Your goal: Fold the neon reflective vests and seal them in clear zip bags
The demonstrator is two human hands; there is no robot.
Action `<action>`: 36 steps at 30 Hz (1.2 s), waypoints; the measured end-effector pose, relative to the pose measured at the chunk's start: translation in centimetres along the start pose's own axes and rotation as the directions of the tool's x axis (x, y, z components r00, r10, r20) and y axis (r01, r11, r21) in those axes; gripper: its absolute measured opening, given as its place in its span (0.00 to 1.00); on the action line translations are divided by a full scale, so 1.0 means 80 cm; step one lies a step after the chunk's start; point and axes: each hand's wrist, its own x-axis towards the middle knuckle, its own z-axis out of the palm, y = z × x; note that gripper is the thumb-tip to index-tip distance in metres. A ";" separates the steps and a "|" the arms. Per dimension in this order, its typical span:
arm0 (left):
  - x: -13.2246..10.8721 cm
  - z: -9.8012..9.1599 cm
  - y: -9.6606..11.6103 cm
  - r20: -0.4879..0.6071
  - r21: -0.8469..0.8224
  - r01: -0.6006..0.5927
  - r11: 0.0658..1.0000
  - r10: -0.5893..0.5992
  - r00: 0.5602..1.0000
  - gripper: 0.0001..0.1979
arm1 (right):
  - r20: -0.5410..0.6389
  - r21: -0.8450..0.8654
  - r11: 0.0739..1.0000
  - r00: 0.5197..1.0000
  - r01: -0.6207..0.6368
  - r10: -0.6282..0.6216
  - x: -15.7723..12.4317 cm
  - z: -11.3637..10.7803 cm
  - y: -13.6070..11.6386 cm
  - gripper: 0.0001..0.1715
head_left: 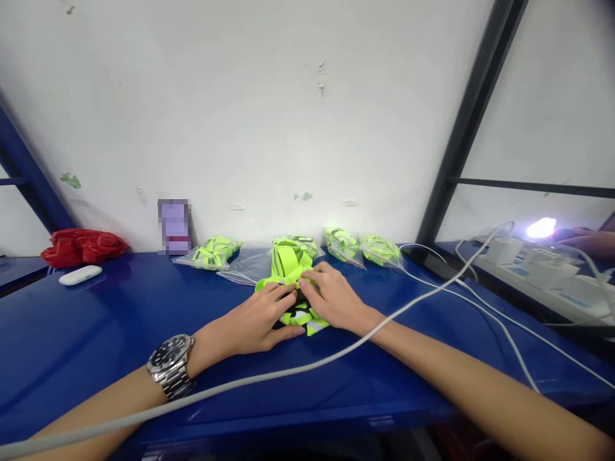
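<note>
Your left hand and right hand hide much of the yellow-green strap bundle, whose dark middle is hard to make out. The phone, behind and left of the bundle, is blurred into blocks. A thick white cable passes in front of the bundle, cut off at the left edge. You have three plainly visible bags of similar straps: a left bag behind and left of the bundle, and two right bags behind and right of it; more straps just behind it are partly covered. The bundle lies on the table beneath both your hands, touching them; whether either grip is clenched on it, you cannot tell.
</note>
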 end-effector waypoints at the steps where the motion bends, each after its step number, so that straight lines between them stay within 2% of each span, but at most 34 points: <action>1: -0.001 -0.001 -0.002 0.017 -0.022 0.011 1.000 -0.011 1.000 0.23 | -0.046 0.000 0.999 0.998 0.044 -0.043 -0.002 -0.003 0.001 0.18; 2: -0.002 -0.002 -0.004 0.032 -0.039 0.022 0.999 -0.020 0.999 0.23 | -0.076 -0.008 0.995 0.992 0.099 -0.100 -0.005 -0.007 0.002 0.18; 4: -0.004 -0.004 -0.006 0.050 -0.050 0.034 0.998 -0.031 0.998 0.23 | -0.053 -0.039 0.971 0.970 0.236 -0.238 -0.010 -0.017 0.009 0.20; 6: -0.007 -0.006 -0.006 0.044 -0.009 0.042 0.999 -0.041 0.998 0.23 | 0.038 -0.056 0.922 0.924 0.382 -0.381 -0.013 -0.029 0.020 0.23; 8: -0.012 -0.007 -0.005 0.021 0.068 0.065 0.996 -0.067 0.998 0.25 | 0.132 -0.025 0.880 0.874 0.475 -0.468 -0.015 -0.041 0.032 0.30; 10: -0.018 -0.006 -0.005 -0.007 0.132 0.113 0.985 -0.113 0.994 0.27 | 0.197 -0.004 0.876 0.859 0.482 -0.472 -0.016 -0.050 0.043 0.38; 12: -0.022 -0.004 -0.007 -0.014 0.144 0.170 0.975 -0.169 0.985 0.29 | 0.239 0.001 0.893 0.867 0.450 -0.437 -0.016 -0.054 0.050 0.41; 17: -0.023 -0.001 -0.015 0.064 0.024 0.191 0.981 -0.192 0.979 0.29 | 0.267 0.051 0.943 0.906 0.328 -0.329 -0.020 -0.033 0.057 0.30; 21: -0.021 0.002 -0.018 0.057 -0.067 0.163 0.984 -0.159 0.986 0.27 | 0.157 0.082 0.908 0.894 0.411 -0.419 -0.022 -0.009 0.051 0.24; 24: -0.023 0.009 -0.020 0.025 -0.089 0.140 0.986 -0.138 0.990 0.25 | 0.123 0.008 0.890 0.883 0.456 -0.454 -0.025 0.002 0.044 0.21; 30: -0.021 0.020 -0.020 -0.033 0.030 0.092 0.995 -0.091 0.995 0.22 | 0.182 -0.187 0.848 0.866 0.496 -0.466 -0.032 0.002 0.042 0.22; 36: -0.007 0.011 -0.009 -0.031 0.076 0.074 0.994 -0.072 0.997 0.15 | 0.233 -0.130 0.841 0.840 0.526 -0.489 -0.029 -0.008 0.040 0.29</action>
